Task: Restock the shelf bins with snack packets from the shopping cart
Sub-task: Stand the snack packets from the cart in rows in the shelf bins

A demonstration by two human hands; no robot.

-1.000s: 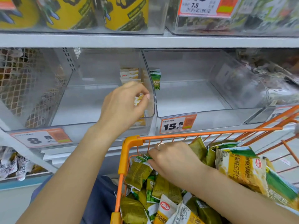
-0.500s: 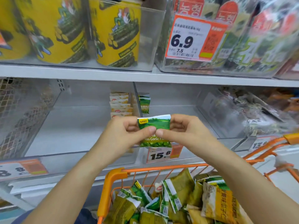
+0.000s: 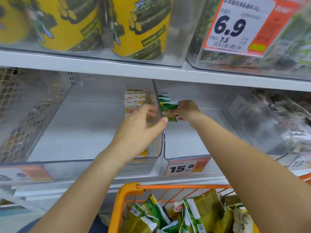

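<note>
- Cart [image 3: 128, 190] first, nearest, at 6 o'clock: an orange wire shopping cart holding a heap of green and olive snack packets [image 3: 198, 214].
- Beyond its rim at 5 o'clock, an orange price label [image 3: 186, 167] reading 15.8 sits on the front of the right clear bin [image 3: 198, 145].
- Left hand [image 3: 139, 130], around the centre, is relaxed and holds nothing; fingers spread in front of the left clear bin [image 3: 94, 132], thumb tip just beside the divider between the two bins.
- Right hand [image 3: 186, 111], slightly to 1 o'clock of it, reaches into the right bin and pinches a green packet [image 3: 169, 110] upright against the bin's left wall.
- Behind that packet, more green packets [image 3: 163, 97] stand in a row.
- In the left bin at 11 o'clock of the hands, white-and-yellow packets [image 3: 134, 100] stand stacked along its right wall.
- Farthest, at 12 o'clock, the upper shelf carries yellow tubs [image 3: 139, 26]; a 6.9 price tag [image 3: 235, 26] hangs at 1 o'clock.
</note>
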